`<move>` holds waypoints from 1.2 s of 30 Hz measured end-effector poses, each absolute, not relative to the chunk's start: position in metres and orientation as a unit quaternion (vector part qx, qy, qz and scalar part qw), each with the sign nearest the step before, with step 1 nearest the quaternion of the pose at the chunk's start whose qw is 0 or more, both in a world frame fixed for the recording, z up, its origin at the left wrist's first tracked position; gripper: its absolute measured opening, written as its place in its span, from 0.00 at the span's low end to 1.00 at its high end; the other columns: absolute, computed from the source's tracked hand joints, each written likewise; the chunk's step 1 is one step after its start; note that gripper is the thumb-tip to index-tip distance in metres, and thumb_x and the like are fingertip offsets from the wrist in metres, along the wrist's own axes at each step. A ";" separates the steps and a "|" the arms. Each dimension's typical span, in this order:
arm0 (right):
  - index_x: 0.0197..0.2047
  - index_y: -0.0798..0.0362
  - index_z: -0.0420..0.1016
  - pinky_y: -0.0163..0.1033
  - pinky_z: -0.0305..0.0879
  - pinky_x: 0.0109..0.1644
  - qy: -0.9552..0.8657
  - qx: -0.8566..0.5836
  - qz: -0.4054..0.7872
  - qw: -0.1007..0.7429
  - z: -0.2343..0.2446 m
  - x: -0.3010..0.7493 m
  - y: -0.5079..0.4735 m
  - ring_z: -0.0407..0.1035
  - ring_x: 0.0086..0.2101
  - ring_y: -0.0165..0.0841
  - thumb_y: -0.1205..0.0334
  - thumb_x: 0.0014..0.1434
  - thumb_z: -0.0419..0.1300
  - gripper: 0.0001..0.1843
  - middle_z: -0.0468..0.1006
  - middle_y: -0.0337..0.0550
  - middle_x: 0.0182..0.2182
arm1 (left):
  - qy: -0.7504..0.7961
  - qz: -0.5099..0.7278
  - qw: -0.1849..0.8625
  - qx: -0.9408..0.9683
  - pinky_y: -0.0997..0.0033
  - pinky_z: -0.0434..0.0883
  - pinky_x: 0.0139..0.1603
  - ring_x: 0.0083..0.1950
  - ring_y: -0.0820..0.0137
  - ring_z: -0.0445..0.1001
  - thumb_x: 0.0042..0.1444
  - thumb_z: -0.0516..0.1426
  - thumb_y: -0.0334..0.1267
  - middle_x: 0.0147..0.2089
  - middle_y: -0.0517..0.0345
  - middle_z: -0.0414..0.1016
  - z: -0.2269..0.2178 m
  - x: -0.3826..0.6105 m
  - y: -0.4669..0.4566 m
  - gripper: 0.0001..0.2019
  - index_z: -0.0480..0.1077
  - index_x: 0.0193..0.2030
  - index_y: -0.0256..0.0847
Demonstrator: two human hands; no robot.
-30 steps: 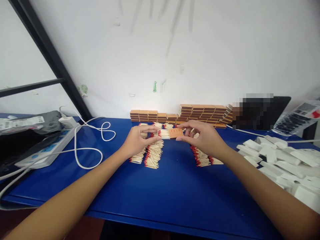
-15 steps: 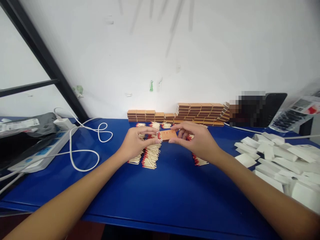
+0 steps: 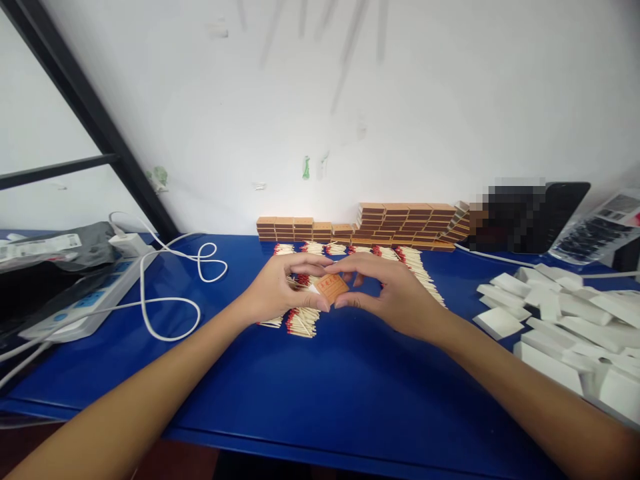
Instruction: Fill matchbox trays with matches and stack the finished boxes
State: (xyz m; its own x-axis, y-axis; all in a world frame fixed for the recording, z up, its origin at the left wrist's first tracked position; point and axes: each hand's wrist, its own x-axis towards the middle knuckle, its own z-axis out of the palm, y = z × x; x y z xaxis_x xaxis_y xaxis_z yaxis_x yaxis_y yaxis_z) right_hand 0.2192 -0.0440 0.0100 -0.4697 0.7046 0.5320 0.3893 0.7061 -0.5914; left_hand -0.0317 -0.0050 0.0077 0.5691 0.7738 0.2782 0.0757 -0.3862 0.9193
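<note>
An orange matchbox point(image 3: 332, 289) with red print is held up between both hands over the blue table. My left hand point(image 3: 281, 287) is closed on its left end, where a bit of white shows beside the thumb. On the right end, the thumb and fingers of my right hand point(image 3: 387, 283) grip the box, so its edges are partly covered. Rows of loose matches with red heads point(image 3: 303, 321) lie beneath and behind the hands. More matches point(image 3: 423, 273) are fanned out just past the right hand.
Stacked matchboxes point(image 3: 407, 223) line the wall. White empty trays point(image 3: 565, 313) are heaped on the right, near a dark phone point(image 3: 567, 217) and a clear plastic packet point(image 3: 600, 227). At left lie a power strip point(image 3: 95, 297), white cables point(image 3: 170, 302) and a grey bag point(image 3: 85, 245).
The matchbox has tilted and come slightly lower, and both hands have closed in on it. Red match heads seen at its left end are now out of sight.
</note>
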 end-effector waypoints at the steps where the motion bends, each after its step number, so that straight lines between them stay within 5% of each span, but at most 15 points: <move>1: 0.58 0.41 0.85 0.45 0.76 0.49 -0.836 -0.324 0.190 0.399 0.010 0.219 -0.045 0.77 0.45 0.39 0.54 0.64 0.74 0.19 0.87 0.43 0.50 | 0.275 0.357 0.497 0.741 0.55 0.81 0.57 0.59 0.52 0.85 0.42 0.81 0.44 0.54 0.46 0.88 0.008 -0.032 -0.005 0.36 0.81 0.60 0.43; 11: 0.62 0.43 0.80 0.50 0.76 0.55 -0.865 -0.302 0.093 0.391 0.011 0.217 -0.051 0.78 0.50 0.42 0.57 0.68 0.71 0.20 0.87 0.45 0.51 | 0.242 0.314 0.596 0.698 0.58 0.82 0.53 0.54 0.54 0.87 0.53 0.76 0.57 0.58 0.41 0.86 0.002 -0.033 -0.005 0.39 0.76 0.67 0.42; 15: 0.58 0.46 0.82 0.49 0.76 0.50 -0.842 -0.363 0.027 0.399 0.013 0.231 -0.034 0.78 0.45 0.43 0.49 0.66 0.72 0.20 0.86 0.47 0.46 | 0.306 0.413 0.457 0.726 0.56 0.81 0.56 0.53 0.57 0.87 0.65 0.67 0.59 0.52 0.45 0.88 0.004 -0.033 -0.002 0.26 0.79 0.60 0.42; 19: 0.53 0.51 0.84 0.51 0.73 0.51 -0.814 -0.465 -0.036 0.345 0.025 0.239 0.019 0.77 0.47 0.47 0.49 0.66 0.71 0.19 0.87 0.51 0.45 | 0.419 0.499 0.202 0.732 0.54 0.79 0.58 0.50 0.59 0.86 0.67 0.65 0.50 0.48 0.51 0.89 -0.001 -0.038 0.009 0.13 0.83 0.50 0.44; 23: 0.48 0.53 0.85 0.48 0.68 0.48 -0.792 -0.555 -0.093 0.236 0.038 0.217 0.070 0.74 0.49 0.50 0.53 0.66 0.70 0.13 0.87 0.53 0.42 | 0.460 0.510 0.085 0.722 0.53 0.78 0.58 0.51 0.58 0.84 0.68 0.64 0.43 0.48 0.53 0.88 -0.009 -0.048 0.023 0.07 0.82 0.47 0.44; 27: 0.51 0.54 0.84 0.45 0.66 0.46 -0.772 -0.605 -0.120 0.155 0.037 0.189 0.092 0.73 0.51 0.48 0.55 0.68 0.69 0.13 0.86 0.54 0.44 | 0.516 0.492 -0.004 0.701 0.47 0.72 0.70 0.64 0.51 0.78 0.65 0.65 0.39 0.58 0.48 0.84 -0.013 -0.066 0.044 0.11 0.78 0.53 0.43; 32: 0.55 0.54 0.82 0.45 0.66 0.46 -0.768 -0.609 -0.152 0.124 0.026 0.178 0.098 0.73 0.51 0.49 0.54 0.70 0.66 0.15 0.84 0.57 0.45 | 0.625 0.436 0.072 0.643 0.40 0.65 0.76 0.75 0.40 0.69 0.64 0.66 0.47 0.71 0.31 0.73 -0.024 -0.083 0.071 0.29 0.69 0.67 0.34; 36: 0.54 0.55 0.81 0.46 0.66 0.48 -0.765 -0.614 -0.170 0.100 0.025 0.177 0.100 0.74 0.50 0.50 0.52 0.71 0.65 0.16 0.84 0.59 0.45 | 0.590 0.417 0.165 0.671 0.44 0.70 0.72 0.71 0.43 0.74 0.66 0.64 0.51 0.67 0.34 0.78 -0.035 -0.085 0.081 0.28 0.69 0.66 0.38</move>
